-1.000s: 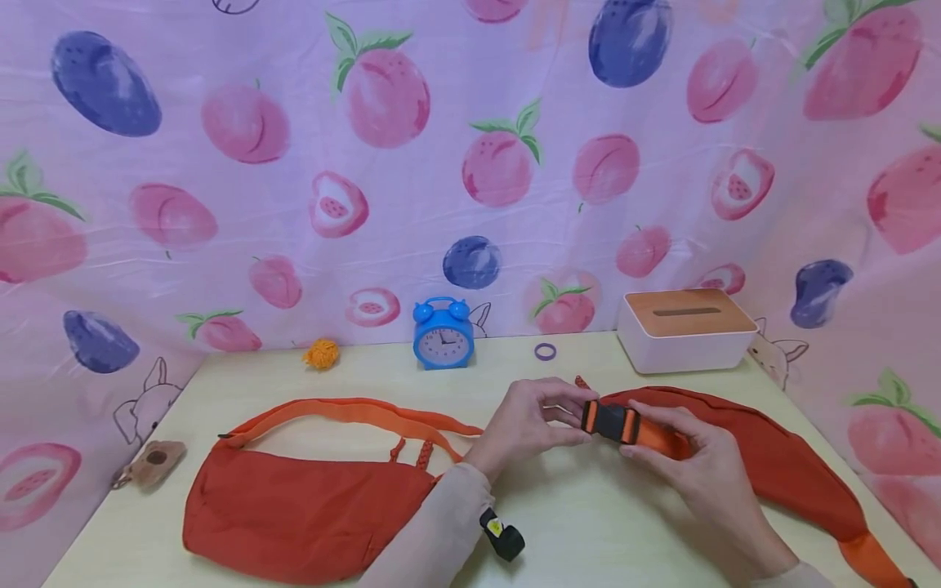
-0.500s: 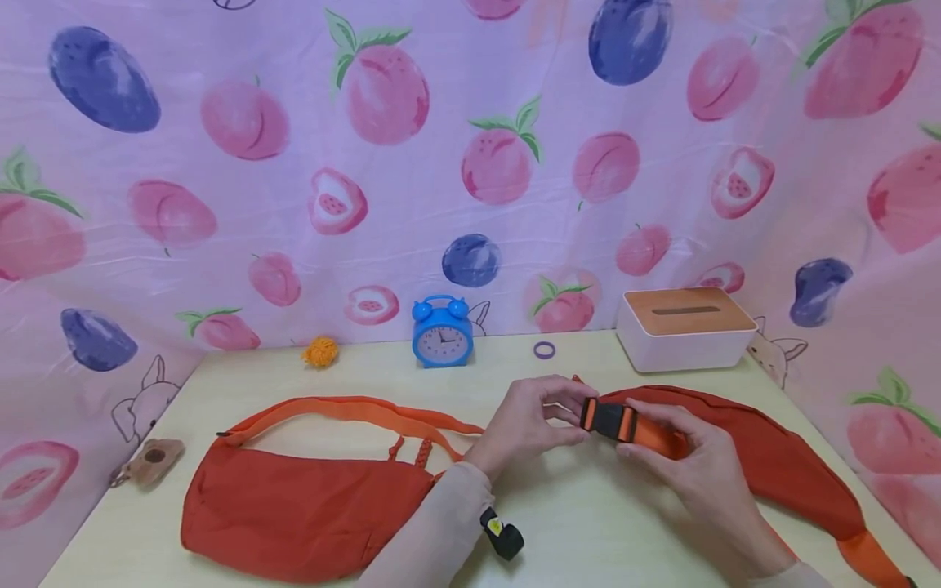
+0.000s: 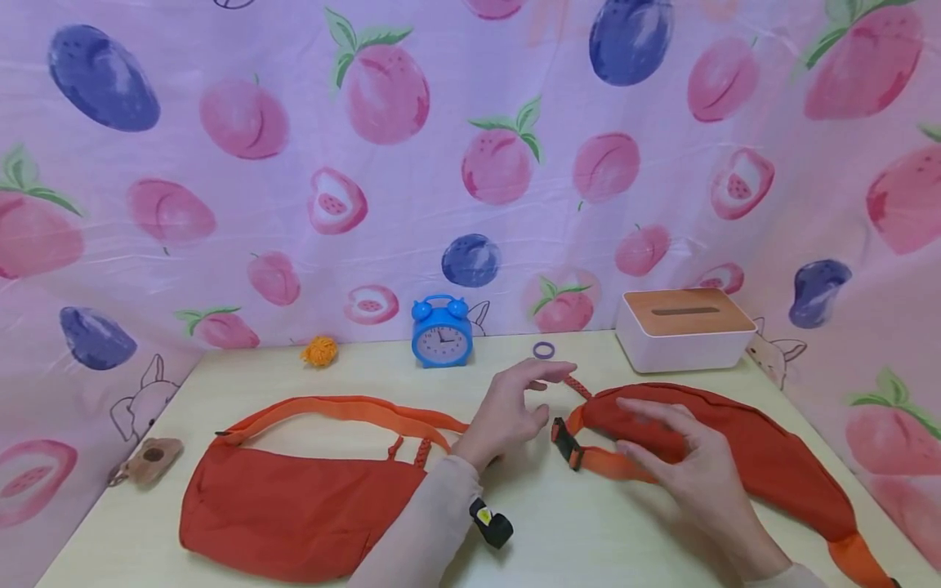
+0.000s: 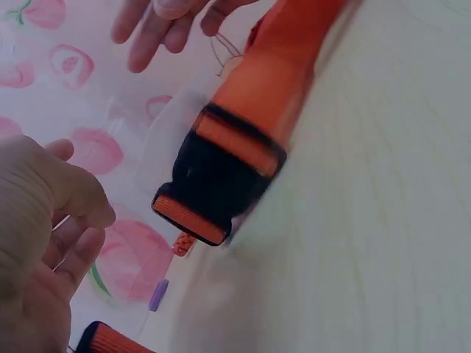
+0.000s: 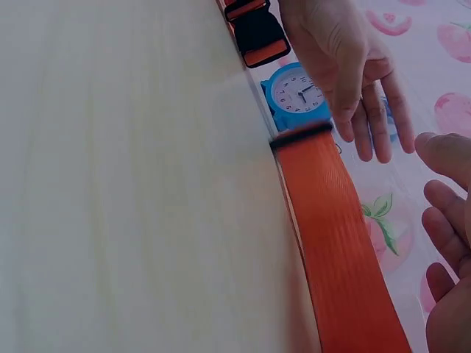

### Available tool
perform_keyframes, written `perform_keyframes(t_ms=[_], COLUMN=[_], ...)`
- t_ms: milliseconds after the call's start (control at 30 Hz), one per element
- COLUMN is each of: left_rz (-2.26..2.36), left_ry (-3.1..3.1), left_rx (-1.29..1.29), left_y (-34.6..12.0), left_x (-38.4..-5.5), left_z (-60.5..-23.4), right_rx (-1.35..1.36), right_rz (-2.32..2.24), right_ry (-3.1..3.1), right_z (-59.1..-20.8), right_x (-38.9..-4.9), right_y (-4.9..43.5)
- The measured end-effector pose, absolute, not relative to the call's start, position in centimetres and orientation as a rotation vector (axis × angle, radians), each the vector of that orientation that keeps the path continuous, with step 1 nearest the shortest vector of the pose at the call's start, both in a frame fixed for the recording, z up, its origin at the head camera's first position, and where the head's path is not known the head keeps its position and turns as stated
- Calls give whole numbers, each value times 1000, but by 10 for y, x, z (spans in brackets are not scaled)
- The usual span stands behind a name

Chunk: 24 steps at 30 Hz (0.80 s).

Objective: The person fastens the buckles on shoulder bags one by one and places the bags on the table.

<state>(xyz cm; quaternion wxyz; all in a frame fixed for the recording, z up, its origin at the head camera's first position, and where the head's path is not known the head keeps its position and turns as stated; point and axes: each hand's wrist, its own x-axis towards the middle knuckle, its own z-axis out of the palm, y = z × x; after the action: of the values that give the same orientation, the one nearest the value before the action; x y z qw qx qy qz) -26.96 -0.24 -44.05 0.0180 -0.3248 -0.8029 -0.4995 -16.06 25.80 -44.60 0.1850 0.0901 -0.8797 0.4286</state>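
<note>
A rust-red waist bag lies at the right of the table, with an orange strap looping off its left end. Its black side-release buckle, both halves joined, rests at the table between my hands; the left wrist view shows the clipped buckle close up. My left hand hovers just left of it, fingers spread and holding nothing. Over the strap, my right hand has thumb and fingers apart with nothing between them. A second rust-red waist bag lies left, partly covered by my left forearm.
Along the back stand a blue alarm clock and a white tissue box with a wooden lid. A purple ring, an orange yarn ball and a brown keychain lie about. Fruit-print cloth encloses the table.
Both hands have let go of the right bag's buckle and strap. The joined buckle has dropped down and left onto the table. My left hand has drawn back slightly leftward.
</note>
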Motion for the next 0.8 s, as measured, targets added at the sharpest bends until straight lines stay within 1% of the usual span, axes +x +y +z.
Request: perform_keyframes(t_ms=[233,600,700,800], left_rz=[-1524,-1493,-1428,-1299], left_ry=[-2432,-2436,-2488,-2558], left_rx=[-1007,-1006,-948,-867], left_y=[-8,-22,-30,-42], left_x=[-274,-267,-262,-255], left_z=[-435,-417,-409,-401], right_rx=[263,321,319,374], right_rz=[1214,1120,1041,977], right_ry=[-2443,-2446,-2490,-2520], right_z=[-445,-436,-428,-420], right_x=[-162,-170,-174,-181], right_y=[257,252,249,246])
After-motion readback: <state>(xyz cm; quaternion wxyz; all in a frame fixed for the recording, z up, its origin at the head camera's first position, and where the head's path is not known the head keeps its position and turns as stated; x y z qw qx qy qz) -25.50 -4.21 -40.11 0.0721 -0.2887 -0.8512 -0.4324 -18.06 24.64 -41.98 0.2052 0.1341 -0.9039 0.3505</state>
